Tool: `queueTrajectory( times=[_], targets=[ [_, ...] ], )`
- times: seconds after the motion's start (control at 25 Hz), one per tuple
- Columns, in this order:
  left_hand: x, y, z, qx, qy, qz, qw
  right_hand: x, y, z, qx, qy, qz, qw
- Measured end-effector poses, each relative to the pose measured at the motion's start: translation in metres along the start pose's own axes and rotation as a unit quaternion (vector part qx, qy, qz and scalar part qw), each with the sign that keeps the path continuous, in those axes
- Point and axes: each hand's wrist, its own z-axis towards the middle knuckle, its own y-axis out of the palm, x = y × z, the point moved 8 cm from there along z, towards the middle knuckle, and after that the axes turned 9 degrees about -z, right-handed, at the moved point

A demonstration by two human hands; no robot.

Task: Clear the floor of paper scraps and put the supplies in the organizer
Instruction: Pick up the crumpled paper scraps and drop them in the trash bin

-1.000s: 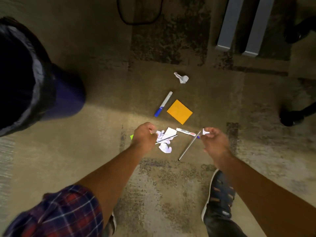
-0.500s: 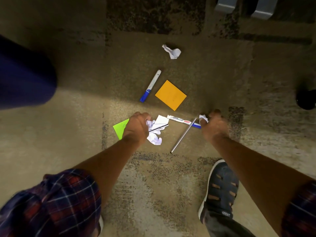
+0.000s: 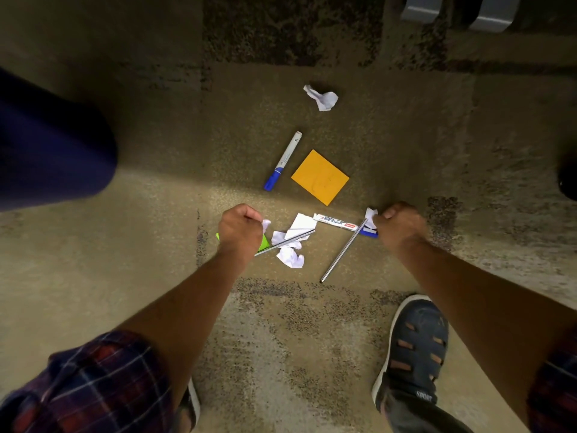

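Note:
My left hand point(image 3: 239, 230) is closed on a small white paper scrap point(image 3: 266, 225), above a green sticky note point(image 3: 264, 242). My right hand point(image 3: 401, 225) pinches another white paper scrap point(image 3: 370, 217) over the blue cap of a whiteboard marker point(image 3: 335, 222). Between the hands lie crumpled white paper point(image 3: 290, 256), a flat white piece point(image 3: 302, 223) and two thin metal rods point(image 3: 342, 251), point(image 3: 287, 242). Farther off on the carpet are a blue-capped marker point(image 3: 282, 160), an orange sticky pad point(image 3: 320, 177) and a crumpled paper ball point(image 3: 323, 97).
A dark blue bin point(image 3: 50, 145) stands at the left. Grey furniture legs point(image 3: 456, 10) are at the top right and a black chair wheel point(image 3: 568, 179) at the right edge. My shoe point(image 3: 412, 348) is planted below the right arm.
The view has shifted down and closer to the floor. My right hand dropped with its scrap down to the marker's blue end. My left hand stays over the scrap pile.

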Motion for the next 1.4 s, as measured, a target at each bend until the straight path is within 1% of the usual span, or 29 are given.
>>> queueTrajectory(
  times=[0.08, 0.12, 0.2, 0.24, 0.32, 0.44, 0.64, 0.76, 0.88, 0.96, 1.04, 1.2, 1.32, 1.4],
  targets=[
    [0.004, 0.008, -0.005, -0.017, 0.013, 0.073, 0.997, 0.001, 0.002, 0.0, 0.002, 0.01, 0.032, 0.999],
    [0.008, 0.014, -0.007, -0.027, 0.032, 0.123, 0.992, 0.002, 0.004, 0.002, 0.002, 0.013, 0.034, 0.999],
    [0.013, 0.029, -0.01, -0.049, 0.083, 0.211, 0.973, 0.001, 0.007, 0.003, -0.01, 0.012, 0.003, 1.0],
    [0.013, 0.037, -0.012, -0.059, 0.094, 0.246, 0.963, 0.0, 0.009, 0.004, -0.018, 0.01, -0.008, 1.0],
    [0.009, 0.049, -0.015, -0.064, 0.081, 0.312, 0.944, 0.002, 0.013, 0.004, -0.023, 0.01, 0.008, 1.0],
    [0.004, 0.061, -0.023, -0.062, 0.054, 0.325, 0.942, 0.013, 0.014, -0.002, -0.014, 0.037, 0.094, 0.995],
    [-0.003, 0.067, -0.029, -0.062, 0.034, 0.328, 0.942, 0.019, -0.003, -0.011, 0.03, 0.046, 0.132, 0.99],
    [-0.013, 0.063, -0.022, -0.054, 0.006, 0.277, 0.959, 0.015, -0.014, -0.021, 0.075, 0.043, 0.178, 0.98],
    [-0.024, 0.058, -0.014, -0.046, -0.017, 0.221, 0.974, 0.001, -0.025, -0.037, 0.112, 0.03, 0.196, 0.974],
    [-0.03, 0.055, -0.011, -0.042, -0.045, 0.132, 0.989, -0.007, -0.023, -0.045, 0.111, 0.019, 0.22, 0.969],
    [-0.031, 0.049, -0.01, -0.037, -0.062, 0.033, 0.997, -0.013, -0.023, -0.052, 0.114, 0.01, 0.229, 0.967],
    [-0.013, 0.032, -0.012, -0.073, -0.048, -0.098, 0.991, -0.026, -0.021, -0.063, 0.103, -0.006, 0.242, 0.965],
    [0.0, 0.013, -0.009, -0.088, -0.03, -0.116, 0.989, -0.037, -0.008, -0.073, 0.064, -0.034, 0.271, 0.96],
    [0.004, 0.003, -0.007, -0.099, -0.019, -0.109, 0.989, -0.048, 0.0, -0.077, 0.042, -0.056, 0.254, 0.965]
  ],
)
